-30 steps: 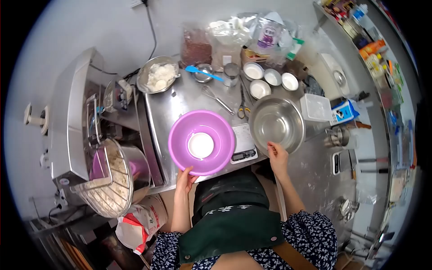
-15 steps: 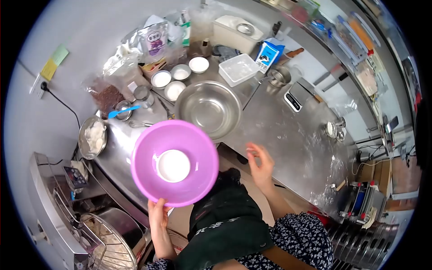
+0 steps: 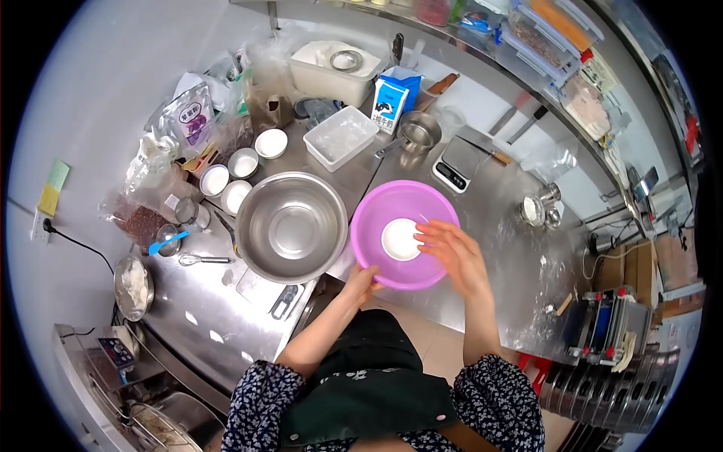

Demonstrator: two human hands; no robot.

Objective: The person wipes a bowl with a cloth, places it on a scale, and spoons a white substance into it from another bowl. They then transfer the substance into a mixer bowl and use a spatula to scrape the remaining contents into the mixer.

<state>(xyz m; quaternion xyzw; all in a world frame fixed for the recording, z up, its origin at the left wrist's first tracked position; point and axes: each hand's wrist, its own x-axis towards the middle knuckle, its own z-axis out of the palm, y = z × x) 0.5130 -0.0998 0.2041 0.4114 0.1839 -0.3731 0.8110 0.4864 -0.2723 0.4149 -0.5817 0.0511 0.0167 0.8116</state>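
Note:
My left hand [image 3: 363,283] grips the near-left rim of a purple plastic bowl [image 3: 374,209], its fingers closed on the edge. A small white bowl [image 3: 398,239] sits upright inside, at the middle of the purple one. Over the right side of the purple bowl, my right hand [image 3: 459,258] is open with fingers stretched, fingertips right at the white bowl's right edge. Left of the purple bowl stands a large steel mixing bowl [image 3: 260,196], showing nothing inside. A digital scale [image 3: 263,288] lies partly hidden below it.
White bowls [image 3: 271,142] of powder, a whisk [image 3: 205,260] and a blue spatula [image 3: 167,242] stand to the left. Behind are a plastic tub [image 3: 331,156], a blue milk carton [image 3: 390,105] and a saucepan [image 3: 419,132]. Another scale [image 3: 456,167] is at the back right.
The purple bowl with the white bowl has moved right, over the right-hand worktop. My right hand has come to its right side. The view has turned.

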